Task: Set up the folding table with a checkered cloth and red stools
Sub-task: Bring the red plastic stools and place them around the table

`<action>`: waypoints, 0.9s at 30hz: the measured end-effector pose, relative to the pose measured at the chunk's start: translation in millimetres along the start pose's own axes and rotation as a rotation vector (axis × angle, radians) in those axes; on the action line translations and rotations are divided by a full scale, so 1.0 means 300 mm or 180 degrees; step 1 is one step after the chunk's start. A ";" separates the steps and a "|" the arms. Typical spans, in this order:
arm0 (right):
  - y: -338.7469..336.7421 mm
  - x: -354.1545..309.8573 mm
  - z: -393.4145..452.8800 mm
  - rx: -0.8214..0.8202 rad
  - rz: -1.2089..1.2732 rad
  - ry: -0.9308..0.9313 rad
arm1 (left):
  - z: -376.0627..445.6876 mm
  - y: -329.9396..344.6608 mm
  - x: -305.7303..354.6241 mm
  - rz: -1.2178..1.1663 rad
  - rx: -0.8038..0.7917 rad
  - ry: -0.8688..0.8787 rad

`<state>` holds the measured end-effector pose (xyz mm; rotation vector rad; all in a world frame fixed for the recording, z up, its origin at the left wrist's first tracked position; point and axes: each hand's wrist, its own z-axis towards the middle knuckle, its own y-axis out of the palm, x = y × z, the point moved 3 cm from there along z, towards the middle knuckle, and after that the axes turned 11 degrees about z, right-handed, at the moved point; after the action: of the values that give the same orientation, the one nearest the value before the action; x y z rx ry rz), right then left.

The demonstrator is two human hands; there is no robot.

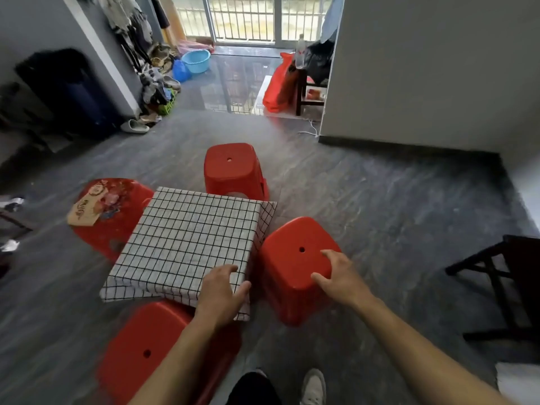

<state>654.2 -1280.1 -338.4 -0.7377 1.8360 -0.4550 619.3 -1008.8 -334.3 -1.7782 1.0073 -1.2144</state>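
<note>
**Hands at the corner of a cloth-covered table ringed by red stools**

A person's left hand [222, 293] rests on the near right corner of the checkered cloth [187, 241], fingers loosely spread over the top and the thumb down the cloth's hanging edge; whether it pinches the fabric cannot be told. The right hand [336, 276] hovers at or on the seat of the right red stool [295, 258], fingers spread and relaxed, holding nothing; contact with the seat is unclear.

The white cloth with black grid lines is draped over the low square folding table, its edges hanging down the sides, so the table itself is hidden beneath it. The right stool stands just beside the table's right side. A near red stool [152, 349] sits partly under the table's front edge, below the left forearm. A far red stool [233, 171] stands against the table's back edge. On the left, a round red stool [108, 229] carries a piece of printed cardboard [87, 211] on its seat.

Beyond, on the dark floor [380, 200], a blue basin [195, 60] sits near the barred balcony door, a red bag [279, 83] leans by a dark wooden chair, and a dark wooden frame [502, 282] stands at the right edge. The person's white shoe [314, 387] shows at the bottom.
</note>
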 end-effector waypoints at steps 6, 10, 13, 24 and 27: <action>0.038 0.041 0.116 0.0200 0.0059 0.0555 | 0.293 0.100 0.039 -0.0013 -0.0561 0.0439; 0.042 0.043 0.158 0.0411 0.0186 0.0973 | 0.491 0.143 0.076 0.0037 -0.0901 0.0675; 0.049 0.049 0.191 0.0438 0.0241 0.1131 | 0.580 0.134 0.126 0.0104 -0.1005 0.0779; 0.291 0.434 0.456 0.0786 0.1135 0.1789 | 0.951 0.533 0.243 0.1023 -0.1386 0.1330; 0.393 0.569 0.563 0.0994 0.1263 0.1882 | 1.052 0.705 0.272 0.1187 -0.1481 0.1479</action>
<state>735.5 -1303.0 -592.3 -0.0050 2.3145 -0.7253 898.5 -1123.6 -578.9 -1.5509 1.9264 -1.2417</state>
